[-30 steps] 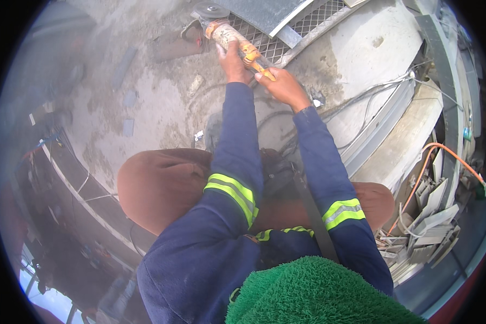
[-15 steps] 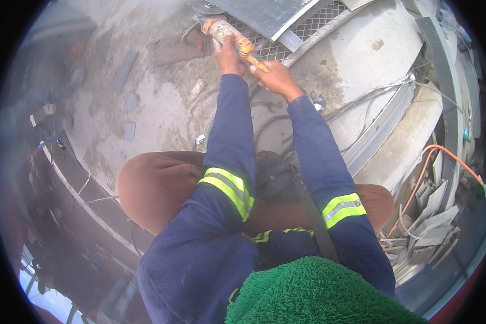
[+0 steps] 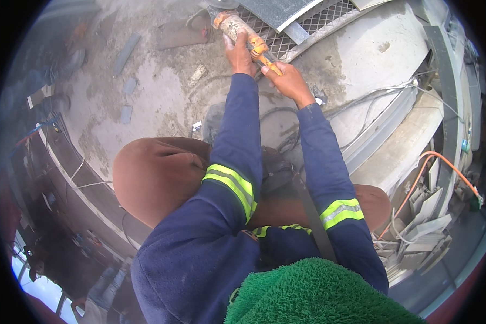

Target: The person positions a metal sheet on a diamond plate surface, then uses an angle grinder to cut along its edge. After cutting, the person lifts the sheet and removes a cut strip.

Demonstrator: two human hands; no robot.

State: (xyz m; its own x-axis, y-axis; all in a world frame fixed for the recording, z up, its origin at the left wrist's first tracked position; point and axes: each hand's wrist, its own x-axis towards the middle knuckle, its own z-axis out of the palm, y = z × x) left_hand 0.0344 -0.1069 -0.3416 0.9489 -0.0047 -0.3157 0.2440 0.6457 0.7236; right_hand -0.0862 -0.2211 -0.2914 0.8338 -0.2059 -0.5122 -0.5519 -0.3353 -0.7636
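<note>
- Since a second ago both hands pushed the orange angle grinder [image 3: 242, 33] further toward the frame's top, against the metal mesh grille [image 3: 308, 27].
- Left hand [image 3: 240, 54] grips its body, steadying it.
- Right hand [image 3: 289, 81] clasps the rear handle to guide it.
- Dusty concrete floor [image 3: 162, 102] lies around.

Daylight was even and diffuse, brightest on the pale concrete slab [image 3: 362, 48] at upper right, with soft shadows only and no hard glare; a blown-out bluish patch sat at the lower-left rim. Fisheye distortion was strong: the curved metal panel [image 3: 383, 129] and the edges near the rim bowed, and a black vignette ringed the frame. The centre was fairly sharp, down to the reflective sleeve bands [image 3: 232, 186], while the left rim was hazy and smeared, the green fleece [image 3: 318, 294] at the bottom edge looked soft, and the orange-and-grey power tool [image 3: 243, 35] near the top showed slight blur.
</note>
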